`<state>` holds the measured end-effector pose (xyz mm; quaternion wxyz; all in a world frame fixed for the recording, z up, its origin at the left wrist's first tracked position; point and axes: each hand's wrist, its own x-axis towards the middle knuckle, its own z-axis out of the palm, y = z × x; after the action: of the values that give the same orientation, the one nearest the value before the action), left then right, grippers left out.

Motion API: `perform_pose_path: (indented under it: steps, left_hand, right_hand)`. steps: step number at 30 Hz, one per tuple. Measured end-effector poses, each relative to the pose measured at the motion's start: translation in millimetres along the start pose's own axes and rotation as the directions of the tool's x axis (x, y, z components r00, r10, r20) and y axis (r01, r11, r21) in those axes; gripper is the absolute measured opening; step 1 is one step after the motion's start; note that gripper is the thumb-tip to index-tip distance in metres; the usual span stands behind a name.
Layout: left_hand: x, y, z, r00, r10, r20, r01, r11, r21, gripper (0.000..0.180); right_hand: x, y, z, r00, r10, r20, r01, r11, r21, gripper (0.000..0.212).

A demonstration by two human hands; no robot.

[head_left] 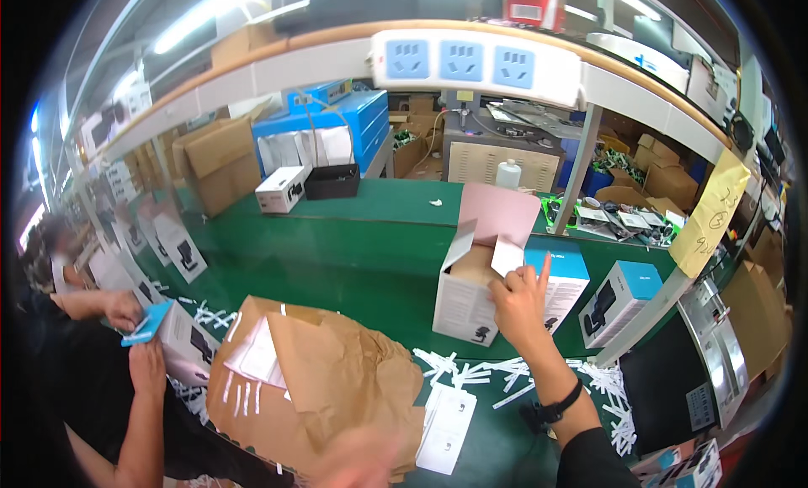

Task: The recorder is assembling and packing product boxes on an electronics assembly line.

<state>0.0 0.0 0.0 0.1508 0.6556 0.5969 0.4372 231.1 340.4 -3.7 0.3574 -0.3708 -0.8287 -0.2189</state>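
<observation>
A white printed box (pixel 465 310) stands upright before me with its top flaps raised and brown cardboard inside. My right hand (pixel 519 303) is closed at its right upper edge, the index finger stretched upward and the other fingers bent over the rim. Low in the view, my left hand (pixel 358 456) is smeared by motion over crumpled brown paper (pixel 345 379), so its fingers cannot be made out. That paper lies in an open brown carton (pixel 252 408). White printed leaflets (pixel 446 427) lie to the right of the carton.
Two blue-topped boxes (pixel 566 273) (pixel 623 303) stand at the right. White paper strips (pixel 513 372) litter the green table (pixel 337 261). At left, a co-worker's hands (pixel 135 320) handle another blue-topped box (pixel 183 341). A shelf rail with sockets (pixel 475 61) crosses above.
</observation>
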Motion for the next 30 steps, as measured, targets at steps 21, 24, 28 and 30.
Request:
perform_pose_path:
  steps: [21,24,28,30]
  left_hand:
    - [75.4,-72.7,173.0,0.835,-0.452,0.313,0.251,0.820,0.515,0.076]
    - [81.4,-76.3,162.7,0.787,-0.544,0.293,0.317,0.762,0.564,0.072]
    - [96.3,-69.0,142.7,0.822,-0.515,0.243,0.249,0.709,0.660,0.066]
    - [103.8,-64.5,128.3,0.819,-0.505,0.274,0.221,0.717,0.661,0.053]
  right_hand:
    - [-9.6,56.3,-10.1,0.697,0.651,-0.299,-0.465,0.729,0.503,0.027]
    - [-28.6,56.2,-8.3,0.737,0.619,-0.271,-0.493,0.767,0.411,0.031]
    - [-49.8,56.9,0.3,0.763,0.574,-0.298,-0.394,0.778,0.490,0.030]
    - [-49.1,60.0,-3.1,0.771,0.569,-0.285,-0.381,0.771,0.510,0.030]
